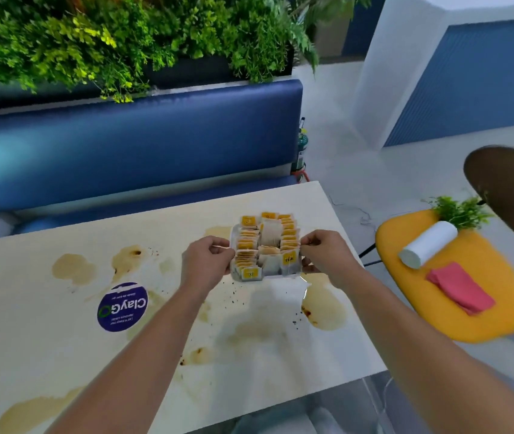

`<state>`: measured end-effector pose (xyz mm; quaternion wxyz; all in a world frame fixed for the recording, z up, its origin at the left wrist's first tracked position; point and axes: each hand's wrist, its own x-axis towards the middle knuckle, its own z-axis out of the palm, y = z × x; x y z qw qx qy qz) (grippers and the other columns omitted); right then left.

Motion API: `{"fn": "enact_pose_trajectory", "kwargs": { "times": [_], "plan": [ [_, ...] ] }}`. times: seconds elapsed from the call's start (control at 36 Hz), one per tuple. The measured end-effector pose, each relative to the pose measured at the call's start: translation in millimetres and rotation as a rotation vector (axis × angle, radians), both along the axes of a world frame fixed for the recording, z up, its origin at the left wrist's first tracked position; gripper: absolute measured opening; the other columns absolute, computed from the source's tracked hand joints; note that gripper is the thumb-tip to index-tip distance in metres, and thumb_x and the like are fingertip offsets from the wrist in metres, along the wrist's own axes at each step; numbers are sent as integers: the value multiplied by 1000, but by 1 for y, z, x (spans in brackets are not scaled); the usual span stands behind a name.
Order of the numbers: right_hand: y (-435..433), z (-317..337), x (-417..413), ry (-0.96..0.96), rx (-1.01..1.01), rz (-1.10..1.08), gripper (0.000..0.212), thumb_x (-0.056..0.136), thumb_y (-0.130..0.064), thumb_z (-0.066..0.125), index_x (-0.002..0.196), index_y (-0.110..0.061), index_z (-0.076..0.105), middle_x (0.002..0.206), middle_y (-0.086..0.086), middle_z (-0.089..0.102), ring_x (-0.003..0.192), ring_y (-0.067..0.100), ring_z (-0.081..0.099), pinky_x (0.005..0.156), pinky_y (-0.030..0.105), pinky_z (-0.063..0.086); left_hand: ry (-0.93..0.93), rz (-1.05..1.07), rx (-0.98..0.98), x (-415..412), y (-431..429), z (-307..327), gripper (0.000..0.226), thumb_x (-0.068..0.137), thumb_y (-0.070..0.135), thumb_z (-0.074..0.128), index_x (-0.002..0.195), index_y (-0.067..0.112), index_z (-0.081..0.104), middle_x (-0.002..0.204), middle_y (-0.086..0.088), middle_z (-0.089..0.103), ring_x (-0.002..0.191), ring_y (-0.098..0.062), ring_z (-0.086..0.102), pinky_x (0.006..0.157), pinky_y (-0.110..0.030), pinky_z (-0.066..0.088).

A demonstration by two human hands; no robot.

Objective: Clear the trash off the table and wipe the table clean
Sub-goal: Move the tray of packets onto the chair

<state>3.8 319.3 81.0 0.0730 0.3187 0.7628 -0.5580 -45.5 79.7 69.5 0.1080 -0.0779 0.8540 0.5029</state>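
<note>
Both hands grip a clear plastic tray (294, 272) packed with yellow-tagged tea bags (268, 239): the left hand (207, 260) pinches its left rim and the right hand (324, 252) pinches its right rim, fingers curled. The tray sits over the far middle of the pale table (45, 349); whether it touches the top cannot be told. Brown spill stains (74, 269) spread left of it, near it and toward the near edge, with dark specks (233, 296) just under the tray. A round blue ClayGo sticker (122, 306) lies left of the left forearm. A blue bench (124, 145) runs along the table's far edge, with plants (124, 36) above. Right of the table, across an open floor gap, a yellow chair seat (500, 321) carries a white roll (426, 249), a folded pink cloth (460, 291) and a green sprig (460, 211).
</note>
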Motion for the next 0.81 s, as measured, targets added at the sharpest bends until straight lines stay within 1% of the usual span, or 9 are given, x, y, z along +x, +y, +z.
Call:
{"fn": "enact_pose_trajectory", "kwargs": {
  "times": [0.11, 0.19, 0.28, 0.36, 0.44, 0.53, 0.64, 0.75, 0.81],
  "plan": [
    [21, 2, 24, 14, -23, -91, 8, 91, 3, 66, 94, -4, 68, 85, 15, 69, 65, 25, 68, 65, 40, 65, 15, -97, -6, 2, 23, 4, 15, 87, 20, 77, 102, 20, 75, 83, 4, 76, 66, -11, 74, 68, -32, 65],
    [35, 4, 42, 23, -37, -147, 10, 90, 4, 66, 97, -1, 69, 87, 18, 70, 68, 27, 68, 64, 39, 64, 14, -148, -7, 6, 41, 5, 16, 85, 22, 79, 101, 21, 75, 82, 4, 76, 64, -10, 74, 64, -28, 63],
    [50, 6, 59, 34, -40, -187, 9, 90, 5, 65, 97, 0, 67, 83, 17, 69, 65, 27, 66, 64, 38, 62, 5, -200, 13, 11, 60, 6, 17, 84, 20, 80, 101, 19, 76, 80, 3, 77, 63, -11, 74, 62, -30, 63],
    [69, 4, 79, 44, -44, -246, 9, 90, 5, 65, 98, 2, 66, 80, 17, 68, 63, 27, 65, 66, 41, 63, 6, -274, 5, 17, 85, 8, 19, 85, 20, 79, 103, 19, 75, 83, 3, 76, 66, -11, 75, 65, -32, 65],
    [87, 5, 98, 63, -59, -294, 9, 88, 5, 67, 96, 5, 65, 76, 16, 66, 63, 26, 64, 68, 45, 64, 15, -340, -21, 22, 111, 9, 20, 84, 24, 80, 104, 22, 75, 85, 4, 76, 69, -10, 75, 65, -30, 64],
    [109, 7, 118, 81, -67, -343, 7, 90, 7, 66, 96, 3, 64, 73, 13, 63, 57, 21, 61, 58, 36, 60, 10, -400, -12, 27, 142, 10, 22, 83, 24, 81, 104, 21, 76, 85, 5, 76, 70, -9, 75, 67, -32, 65],
    [139, 3, 136, 81, -64, -402, 16, 90, 6, 67, 105, 11, 63, 74, 14, 63, 59, 21, 60, 55, 33, 59, -2, -465, -6, 32, 178, 10, 22, 83, 23, 81, 105, 20, 75, 87, 3, 77, 71, -11, 75, 66, -35, 66],
    [178, -6, 153, 86, -67, -459, 17, 89, 5, 69, 105, 12, 65, 75, 14, 64, 60, 20, 62, 67, 48, 64, -5, -527, -20, 39, 227, 8, 24, 84, 22, 81, 107, 19, 75, 87, 2, 77, 70, -12, 75, 66, -33, 65],
    [199, -9, 161, 92, -73, -484, 17, 89, 4, 70, 103, 11, 65, 76, 14, 63, 58, 19, 62, 66, 46, 64, -10, -553, -10, 42, 254, 8, 21, 83, 21, 80, 104, 18, 76, 83, 3, 77, 66, -10, 75, 63, -32, 65]
  ]
}}
